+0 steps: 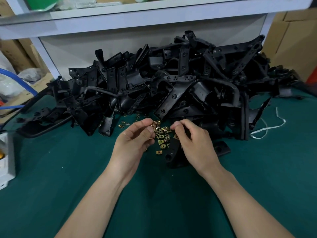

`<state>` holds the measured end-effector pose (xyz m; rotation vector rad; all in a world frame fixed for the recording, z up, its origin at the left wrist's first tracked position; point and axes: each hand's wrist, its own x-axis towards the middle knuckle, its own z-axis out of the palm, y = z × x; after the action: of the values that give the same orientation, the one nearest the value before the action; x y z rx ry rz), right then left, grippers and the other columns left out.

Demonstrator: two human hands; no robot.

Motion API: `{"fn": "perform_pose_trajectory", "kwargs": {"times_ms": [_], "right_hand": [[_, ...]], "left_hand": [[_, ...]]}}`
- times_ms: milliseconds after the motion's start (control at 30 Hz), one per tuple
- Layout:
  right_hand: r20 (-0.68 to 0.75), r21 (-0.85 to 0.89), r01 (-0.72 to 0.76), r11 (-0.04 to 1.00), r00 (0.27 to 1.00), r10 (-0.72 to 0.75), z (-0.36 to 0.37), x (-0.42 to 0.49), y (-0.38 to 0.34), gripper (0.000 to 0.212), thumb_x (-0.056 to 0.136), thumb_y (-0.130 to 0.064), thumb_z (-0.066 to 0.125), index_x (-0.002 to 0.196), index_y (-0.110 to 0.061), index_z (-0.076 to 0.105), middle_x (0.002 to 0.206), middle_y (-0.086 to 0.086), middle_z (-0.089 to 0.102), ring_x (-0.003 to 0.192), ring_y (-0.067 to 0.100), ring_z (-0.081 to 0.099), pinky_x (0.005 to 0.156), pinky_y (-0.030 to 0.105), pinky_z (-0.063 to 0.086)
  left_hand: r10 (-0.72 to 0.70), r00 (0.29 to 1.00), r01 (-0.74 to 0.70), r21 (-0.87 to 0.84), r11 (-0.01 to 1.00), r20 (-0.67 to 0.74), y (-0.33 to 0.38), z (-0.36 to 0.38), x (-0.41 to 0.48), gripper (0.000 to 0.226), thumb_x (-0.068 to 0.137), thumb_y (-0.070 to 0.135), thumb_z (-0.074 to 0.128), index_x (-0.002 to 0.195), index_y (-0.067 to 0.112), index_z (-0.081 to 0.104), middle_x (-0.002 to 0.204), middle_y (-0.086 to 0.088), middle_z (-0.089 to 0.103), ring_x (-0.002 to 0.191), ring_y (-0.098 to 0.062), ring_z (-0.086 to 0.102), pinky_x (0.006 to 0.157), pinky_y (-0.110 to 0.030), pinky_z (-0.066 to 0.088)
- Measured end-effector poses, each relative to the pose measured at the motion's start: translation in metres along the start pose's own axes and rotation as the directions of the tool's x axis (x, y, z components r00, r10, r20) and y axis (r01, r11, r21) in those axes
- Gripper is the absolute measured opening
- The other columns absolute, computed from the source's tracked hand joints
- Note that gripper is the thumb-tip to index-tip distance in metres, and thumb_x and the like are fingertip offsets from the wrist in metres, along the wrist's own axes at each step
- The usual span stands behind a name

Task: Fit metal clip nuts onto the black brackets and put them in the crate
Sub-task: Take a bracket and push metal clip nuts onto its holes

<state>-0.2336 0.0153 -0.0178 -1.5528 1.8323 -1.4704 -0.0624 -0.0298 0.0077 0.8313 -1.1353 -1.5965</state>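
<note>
A big heap of black brackets (171, 79) covers the back of the green table (68, 169). In front of the heap lies a small pile of brass clip nuts (162, 134). My left hand (135, 140) pinches one clip nut (153, 125) between thumb and fingers, just left of the pile. My right hand (193, 141) hovers right of the pile with curled fingers, thumb and forefinger tips pressed together; I see nothing between them. A single black bracket (221, 148) lies on the table, partly hidden under my right hand. No crate is in view.
A white shelf unit (120, 16) rises behind the heap, with cardboard boxes (291, 40) on both sides. A white string (267, 128) lies at the right. A blue hose (22, 83) and a grey device (6, 162) sit at the left edge.
</note>
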Motion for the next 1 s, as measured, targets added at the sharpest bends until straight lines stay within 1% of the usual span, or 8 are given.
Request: {"fn": "perform_pose_trajectory", "kwargs": {"times_ms": [133,267,467,633,700,767,867,1000], "right_hand": [[-0.007,0.01,0.022,1.0,1.0,-0.022,-0.001,0.0,0.0,0.028,0.106,-0.043,0.044,0.099,-0.03,0.068,0.091,-0.019,0.07,0.089,0.002,0.065,0.078,0.029,0.051],[-0.046,0.038,0.017,0.999,0.999,-0.015,0.0,0.002,0.0,0.03,0.107,-0.042,0.041,0.105,-0.029,0.068,0.1,-0.021,0.069,0.098,-0.003,0.063,0.084,0.026,0.051],[-0.098,0.038,0.031,0.999,0.995,-0.027,0.0,0.002,0.001,0.028,0.107,-0.043,0.04,0.105,-0.032,0.065,0.086,-0.02,0.065,0.081,0.002,0.06,0.07,0.02,0.041],[-0.127,0.059,0.035,0.998,0.992,-0.027,-0.001,0.002,-0.001,0.027,0.108,-0.041,0.04,0.104,-0.032,0.064,0.073,-0.032,0.056,0.068,-0.001,0.055,0.062,0.013,0.036],[-0.148,0.06,0.042,0.997,0.988,-0.033,-0.002,0.002,-0.002,0.026,0.108,-0.039,0.04,0.104,-0.03,0.064,0.073,-0.031,0.055,0.068,-0.003,0.054,0.062,0.012,0.036],[-0.17,0.062,0.038,0.997,0.985,-0.027,-0.004,0.002,-0.001,0.025,0.108,-0.037,0.04,0.104,-0.029,0.064,0.077,-0.025,0.058,0.069,-0.004,0.054,0.062,0.012,0.035],[-0.172,0.061,0.026,0.998,0.985,-0.015,-0.004,0.002,-0.002,0.024,0.108,-0.036,0.041,0.103,-0.03,0.064,0.08,-0.02,0.059,0.07,-0.003,0.055,0.063,0.011,0.036],[-0.162,0.045,0.032,0.998,0.986,-0.024,-0.003,0.002,-0.002,0.023,0.107,-0.037,0.041,0.102,-0.033,0.063,0.082,-0.02,0.061,0.074,-0.003,0.057,0.066,0.01,0.038]], "left_hand": [[-0.05,0.999,0.051,-0.045,0.998,0.018,0.0,0.0,0.0,0.024,0.089,0.021,0.065,0.109,0.011,0.074,0.089,-0.002,0.071,0.078,-0.01,0.065,0.074,-0.022,0.056],[-0.139,0.989,0.144,-0.092,0.985,0.053,0.001,0.001,-0.001,0.02,0.089,0.024,0.065,0.096,0.013,0.081,0.083,-0.003,0.069,0.073,-0.01,0.064,0.07,-0.022,0.056],[-0.169,0.982,0.173,-0.04,0.984,0.088,0.0,0.0,-0.002,0.021,0.088,0.026,0.067,0.098,0.012,0.08,0.082,-0.002,0.069,0.071,-0.009,0.064,0.069,-0.021,0.056],[-0.224,0.961,0.206,0.125,0.971,0.161,0.001,0.003,-0.005,0.024,0.084,0.026,0.068,0.099,0.012,0.08,0.079,0.001,0.067,0.07,-0.007,0.061,0.07,-0.021,0.056],[-0.233,0.952,0.198,0.179,0.964,0.2,0.001,0.003,-0.008,0.026,0.084,0.026,0.068,0.101,0.011,0.08,0.078,0.002,0.066,0.071,-0.008,0.06,0.073,-0.023,0.057],[-0.216,0.951,0.166,0.223,0.961,0.223,0.002,0.003,-0.01,0.027,0.083,0.028,0.068,0.101,0.013,0.08,0.078,0.003,0.065,0.073,-0.009,0.06,0.075,-0.023,0.057],[-0.192,0.954,0.127,0.269,0.955,0.23,0.0,0.005,-0.012,0.028,0.081,0.031,0.068,0.101,0.015,0.08,0.078,0.003,0.066,0.075,-0.009,0.061,0.076,-0.023,0.057],[-0.193,0.956,0.122,0.299,0.947,0.22,-0.005,0.008,-0.012,0.025,0.086,0.027,0.068,0.105,0.014,0.078,0.081,0.003,0.07,0.075,-0.009,0.062,0.074,-0.022,0.056]]}}
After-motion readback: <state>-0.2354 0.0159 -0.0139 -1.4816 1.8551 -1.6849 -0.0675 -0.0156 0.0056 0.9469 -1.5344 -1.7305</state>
